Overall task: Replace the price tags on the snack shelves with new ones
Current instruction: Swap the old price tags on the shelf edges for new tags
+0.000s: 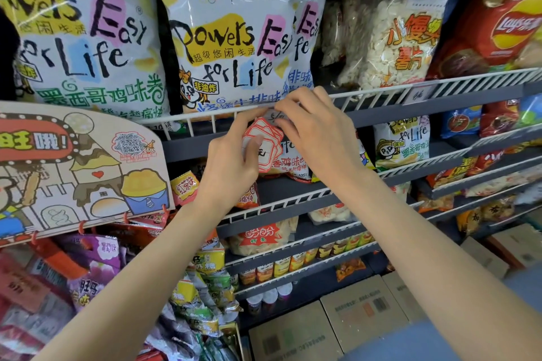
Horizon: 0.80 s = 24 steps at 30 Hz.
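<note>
— Red-bordered new tags, a small fanned stack, sit pinched in the left hand, thumb across the front, just below the white wire rail of the upper snack shelf.

— And the old one?

— A small handwritten tag shows on that rail, right at the fingertips of the right hand, whose fingers curl down over it; whether they actually pinch it cannot be told.

— So how should the swap go?

— Probably best to free the old tag without dragging the rail or the big white snack bag behind it, while the left hand keeps the stack squared, close by, ready to offer one tag.
</note>
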Motion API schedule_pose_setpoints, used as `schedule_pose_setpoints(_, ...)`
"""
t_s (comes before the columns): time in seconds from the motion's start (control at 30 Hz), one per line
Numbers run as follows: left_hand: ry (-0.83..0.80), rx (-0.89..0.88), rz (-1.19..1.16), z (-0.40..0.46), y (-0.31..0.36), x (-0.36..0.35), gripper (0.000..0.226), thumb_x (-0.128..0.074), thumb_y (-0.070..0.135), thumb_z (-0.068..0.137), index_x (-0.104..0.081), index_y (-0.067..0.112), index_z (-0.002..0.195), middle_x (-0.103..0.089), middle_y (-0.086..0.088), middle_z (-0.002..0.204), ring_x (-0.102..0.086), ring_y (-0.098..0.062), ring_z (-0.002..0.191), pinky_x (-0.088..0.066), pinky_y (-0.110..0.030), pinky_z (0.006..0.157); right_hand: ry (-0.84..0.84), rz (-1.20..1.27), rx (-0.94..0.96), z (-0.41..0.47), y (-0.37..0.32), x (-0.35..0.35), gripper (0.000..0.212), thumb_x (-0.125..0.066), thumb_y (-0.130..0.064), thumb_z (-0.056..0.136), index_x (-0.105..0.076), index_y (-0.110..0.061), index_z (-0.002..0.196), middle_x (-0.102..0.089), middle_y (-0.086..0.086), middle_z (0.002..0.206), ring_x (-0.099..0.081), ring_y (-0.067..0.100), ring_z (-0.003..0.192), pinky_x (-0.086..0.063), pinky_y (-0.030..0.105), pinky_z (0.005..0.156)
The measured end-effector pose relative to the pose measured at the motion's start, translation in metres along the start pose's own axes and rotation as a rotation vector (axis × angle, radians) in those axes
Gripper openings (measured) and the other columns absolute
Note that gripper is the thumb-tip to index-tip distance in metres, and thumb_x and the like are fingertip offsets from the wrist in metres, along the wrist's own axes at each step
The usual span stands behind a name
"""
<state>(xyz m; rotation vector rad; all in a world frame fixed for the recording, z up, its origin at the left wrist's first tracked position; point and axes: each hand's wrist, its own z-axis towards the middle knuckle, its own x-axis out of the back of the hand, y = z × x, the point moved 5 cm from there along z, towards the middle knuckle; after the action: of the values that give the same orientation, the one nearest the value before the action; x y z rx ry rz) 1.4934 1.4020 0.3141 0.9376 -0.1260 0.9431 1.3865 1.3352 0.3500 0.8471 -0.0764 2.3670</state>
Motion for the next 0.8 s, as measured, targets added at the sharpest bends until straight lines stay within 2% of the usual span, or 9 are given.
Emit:
schedule_pose_setpoints(0.1, -0.014, -0.008, 0.042, 0.001, 0.000, -0.001, 0.045, -0.048, 0.003, 0.091, -0.044, 0.021, 0.132, -0.066, -0.022, 0.079, -0.055, -0.021, 0.058, -0.042, -0.014, 0.059, -0.001, 0.007, 0.004, 0.000, 0.000, 0.000, 0.012, -0.061, -0.019, 0.085, -0.066, -0.011, 0.093, -0.062, 0.002, 0.091, -0.053, 0.019, 0.082, -0.042, 0.023, 0.051)
schedule_pose_setpoints(0.17, -0.021, 0.002, 0.061, 0.002, 0.000, 0.000, 0.046, -0.047, 0.001, 0.090, -0.043, 0.020, 0.132, -0.065, -0.017, 0.072, -0.053, -0.015, 0.060, -0.038, -0.006, 0.057, 0.003, 0.024, -0.015, -0.001, 0.001, 0.000, 0.012, -0.064, -0.018, 0.084, -0.067, -0.011, 0.094, -0.062, 0.002, 0.091, -0.054, 0.018, 0.084, -0.042, 0.023, 0.051)
schedule_pose_setpoints(0.27, -0.061, 0.023, 0.097, 0.004, 0.002, 0.000, 0.048, -0.047, 0.000, 0.090, -0.040, 0.020, 0.133, -0.048, -0.001, 0.052, -0.051, -0.006, 0.051, -0.036, -0.012, 0.048, 0.014, 0.073, -0.081, -0.003, 0.004, -0.001, 0.013, -0.066, -0.015, 0.083, -0.067, -0.011, 0.096, -0.062, 0.002, 0.093, -0.047, 0.012, 0.088, -0.038, 0.019, 0.051)
schedule_pose_setpoints(0.37, -0.090, 0.024, 0.127, 0.005, 0.004, 0.000, 0.049, -0.047, 0.000, 0.090, -0.038, 0.018, 0.135, -0.039, 0.003, 0.046, -0.050, -0.003, 0.049, -0.034, -0.015, 0.045, 0.024, 0.093, -0.106, -0.004, 0.004, -0.003, 0.013, -0.065, -0.014, 0.083, -0.066, -0.011, 0.096, -0.062, 0.003, 0.093, -0.042, 0.010, 0.088, -0.036, 0.017, 0.052)
schedule_pose_setpoints(0.67, -0.110, 0.029, 0.138, 0.004, 0.007, 0.003, 0.050, -0.047, 0.000, 0.090, -0.039, 0.017, 0.136, -0.038, 0.004, 0.047, -0.050, 0.001, 0.050, -0.035, -0.013, 0.046, 0.057, 0.116, -0.144, -0.008, 0.002, -0.003, 0.015, -0.065, -0.011, 0.083, -0.067, -0.013, 0.099, -0.062, 0.002, 0.096, -0.052, 0.017, 0.088, -0.045, 0.022, 0.054)
schedule_pose_setpoints(0.8, -0.078, 0.038, 0.135, 0.002, 0.006, 0.005, 0.048, -0.047, 0.000, 0.090, -0.041, 0.016, 0.135, -0.042, 0.005, 0.049, -0.050, 0.001, 0.051, -0.034, -0.010, 0.046, 0.040, 0.232, -0.279, -0.011, 0.009, -0.004, 0.016, -0.062, -0.013, 0.087, -0.064, -0.011, 0.102, -0.058, 0.005, 0.100, -0.056, 0.019, 0.090, -0.042, 0.020, 0.056)
